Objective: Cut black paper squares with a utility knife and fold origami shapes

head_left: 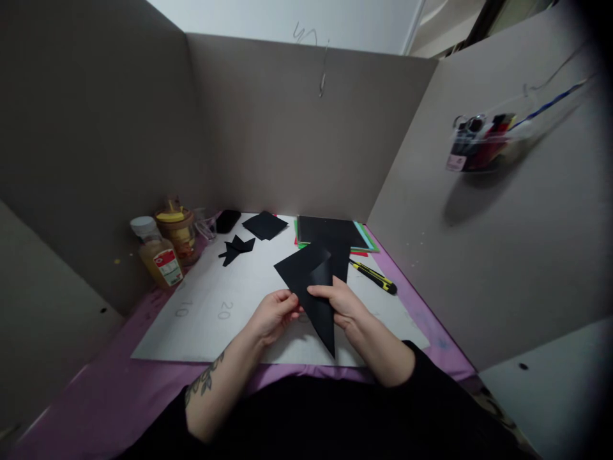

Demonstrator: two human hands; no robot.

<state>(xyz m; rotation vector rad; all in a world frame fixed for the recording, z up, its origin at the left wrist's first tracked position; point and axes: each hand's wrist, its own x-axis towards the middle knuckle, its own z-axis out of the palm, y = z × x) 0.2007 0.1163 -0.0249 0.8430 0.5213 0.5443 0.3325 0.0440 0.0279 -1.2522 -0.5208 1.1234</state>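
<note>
Above the white sheet I hold a piece of black paper [301,273], folded over on itself, with one sharp corner pointing down toward me. My left hand [275,314] pinches its left edge between thumb and fingers. On the right side, my right hand [342,303] grips it, thumb on top and fingers behind. A curled flap lies near my right thumb. Farther left rests a black folded paper figure [236,250] with pointed parts. Behind that is a small pile of black paper squares [265,225].
A yellow-black utility knife [374,276] lies right of my hands. Behind it sits a stack of coloured sheets [330,231], black on top. A juice bottle [157,252], a lidded cup [177,233] and a dark phone [228,221] stand or lie left. Grey partitions [306,134] surround the table.
</note>
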